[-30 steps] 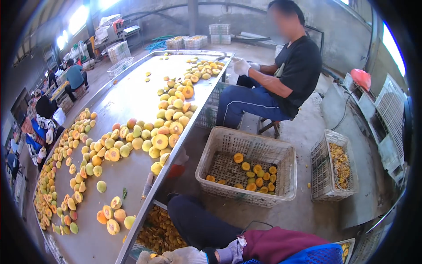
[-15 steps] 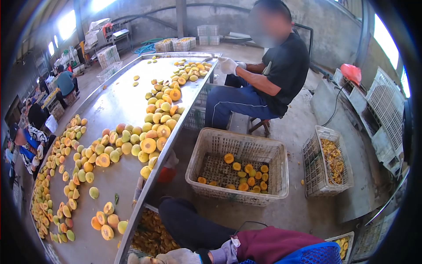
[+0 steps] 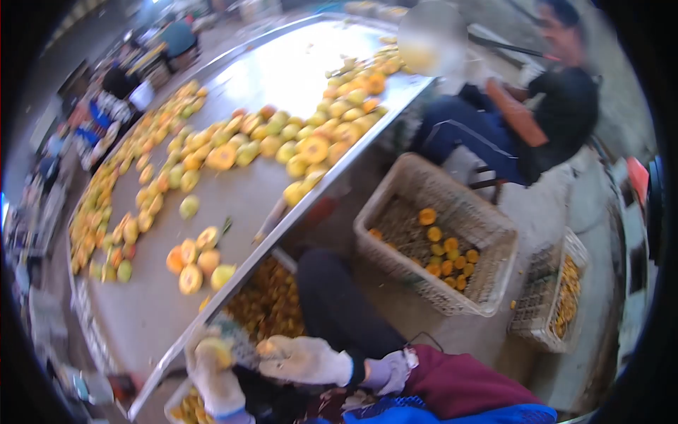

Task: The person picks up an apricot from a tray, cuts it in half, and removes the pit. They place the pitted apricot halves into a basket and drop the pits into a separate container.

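Observation:
My left hand (image 3: 212, 378), in a pale work glove, is at the near corner of the metal table, its fingers curled round a yellow apricot (image 3: 216, 350). Beside it my gloved right hand (image 3: 305, 359) is closed, palm side showing, above my lap. A small orange patch shows at its fingertips; I cannot make out what it is. Several halved apricots (image 3: 191, 278) lie cut side up on the table just beyond my hands. Under the table edge, a crate of brownish fruit pieces (image 3: 265, 300) stands by my knee.
Many apricots (image 3: 244, 152) spread over the metal table (image 3: 240, 201). A narrow stick-like tool (image 3: 272, 219) lies at its rim. On the floor, a plastic crate (image 3: 487, 300) holds orange halves; another crate (image 3: 540, 321) stands farther right. A co-worker (image 3: 522, 120) sits across from me.
The camera view has swung and tilted, so the table appears shifted and rotated. My left hand has come into view holding an apricot. My right hand appears higher in the picture.

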{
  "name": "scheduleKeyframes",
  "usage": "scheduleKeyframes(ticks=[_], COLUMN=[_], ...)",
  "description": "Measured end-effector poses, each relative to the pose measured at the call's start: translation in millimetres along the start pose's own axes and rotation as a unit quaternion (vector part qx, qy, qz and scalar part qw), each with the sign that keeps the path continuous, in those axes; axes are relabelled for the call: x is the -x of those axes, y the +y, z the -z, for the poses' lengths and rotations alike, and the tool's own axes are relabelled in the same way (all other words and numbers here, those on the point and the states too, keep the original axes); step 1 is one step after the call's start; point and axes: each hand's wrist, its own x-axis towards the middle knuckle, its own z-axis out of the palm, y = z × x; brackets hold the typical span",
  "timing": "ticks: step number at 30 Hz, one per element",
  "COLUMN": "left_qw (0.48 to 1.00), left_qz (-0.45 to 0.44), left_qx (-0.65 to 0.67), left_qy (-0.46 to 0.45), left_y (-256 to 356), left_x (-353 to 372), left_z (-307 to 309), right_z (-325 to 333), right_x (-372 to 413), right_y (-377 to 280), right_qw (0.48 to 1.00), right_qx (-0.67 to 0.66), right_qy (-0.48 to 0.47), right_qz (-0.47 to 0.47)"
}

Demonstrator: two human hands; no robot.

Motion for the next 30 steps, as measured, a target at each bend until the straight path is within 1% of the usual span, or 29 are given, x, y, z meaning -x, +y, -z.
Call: scheduleKeyframes(ticks=[1,2,4,6,7,8,9,10,12,14,16,18,20,25,27,28,30], left_qw=[0.999,0.996,0.998,0.997,0.996,0.994,0.990,0.987,0.986,0.987,0.991,0.992,0.992,0.992,0.987,0.987,0.981], left_qz=[-0.007,-0.013,0.036,0.075,0.085,0.094,0.114,0.115,0.118,0.116,0.114,0.110,0.123,0.123,0.154,0.155,0.153], left_qx=[-0.044,-0.086,-0.048,-0.015,0.013,0.043,0.063,0.100,0.113,0.109,0.072,0.054,0.032,0.022,0.039,0.039,0.120], left_qy=[-0.002,-0.007,-0.012,-0.026,-0.031,-0.041,-0.046,-0.056,-0.044,-0.026,-0.002,0.010,-0.005,0.007,-0.010,-0.008,0.013], left_y=[-4.6,-8.1,-7.7,-7.7,-8.1,-8.1,-7.5,-9.9,-9.5,-15.3,-19.3,-17.0,-16.2,-21.2,-16.4,-16.5,-18.9], left_x=[-2.2,-3.8,0.0,3.1,5.5,7.4,9.3,11.1,14.6,14.2,13.4,13.6,13.9,18.7,21.7,23.4,27.3], left_z=[0.4,0.9,-8.7,-13.1,-16.1,-19.3,-21.1,-22.1,-27.6,-24.4,-20.7,-17.2,-13.3,-17.0,-19.1,-20.9,-27.7], right_z=[-2.8,1.6,-2.9,-5.7,-6.3,-6.0,-5.6,-5.4,-6.9,-7.5,-7.1,-7.4,-8.9,-11.7,-12.3,-12.5,-11.5], right_x=[-0.8,4.1,1.7,-1.5,0.2,-0.1,0.6,0.9,-0.2,-0.8,0.2,0.6,-0.8,-1.7,-1.9,-1.5,-1.2], right_y=[-4.3,-16.0,-7.4,1.6,1.3,0.8,-1.3,-2.8,-0.4,0.0,-4.6,-7.6,-3.8,0.3,1.2,0.4,-2.0], right_qw=[0.999,0.998,0.995,0.996,0.993,0.987,0.986,0.984,0.984,0.983,0.982,0.980,0.977,0.974,0.976,0.977,0.979], right_qx=[0.033,0.039,0.099,0.068,0.120,0.159,0.165,0.171,0.175,0.181,0.188,0.199,0.214,0.224,0.216,0.211,0.205], right_qy=[0.006,-0.019,-0.007,-0.030,0.011,0.034,0.036,0.040,0.034,0.029,0.008,0.001,0.011,0.012,0.012,0.009,0.004], right_qz=[-0.034,-0.040,-0.019,-0.058,-0.014,0.011,0.013,0.014,0.012,0.009,-0.021,-0.019,-0.004,0.009,0.013,-0.002,-0.017])
